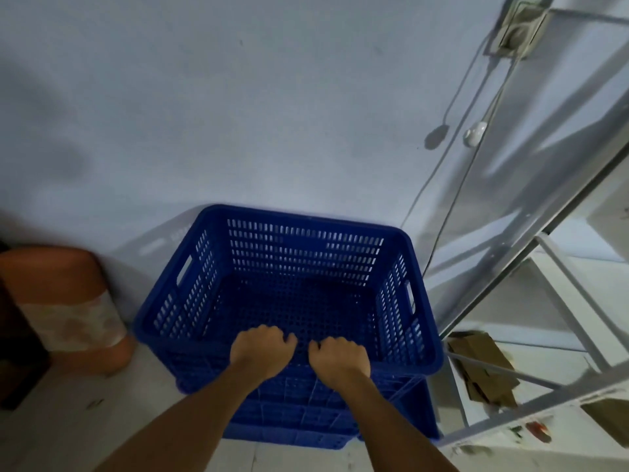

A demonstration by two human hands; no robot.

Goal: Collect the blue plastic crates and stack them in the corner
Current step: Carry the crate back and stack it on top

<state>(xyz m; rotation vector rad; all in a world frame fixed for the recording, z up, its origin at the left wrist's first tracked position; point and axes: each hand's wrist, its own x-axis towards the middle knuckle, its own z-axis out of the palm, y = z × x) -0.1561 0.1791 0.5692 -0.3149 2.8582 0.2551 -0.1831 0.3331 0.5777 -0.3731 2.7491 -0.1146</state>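
Note:
A blue perforated plastic crate (299, 264) sits on top of at least one more blue crate (401, 413), stacked against the pale wall. The top crate is empty, with handle slots in both side walls. My left hand (262, 352) and my right hand (340, 359) lie side by side on the near rim of the top crate, fingers curled over its edge. How many crates lie underneath is hidden by my arms.
An orange tub (68, 301) with a patterned band lies on the floor left of the stack. A white metal shelf frame (558, 301) stands close on the right, with cardboard pieces (483, 366) at its base. Cables and a wall socket (517, 32) hang above right.

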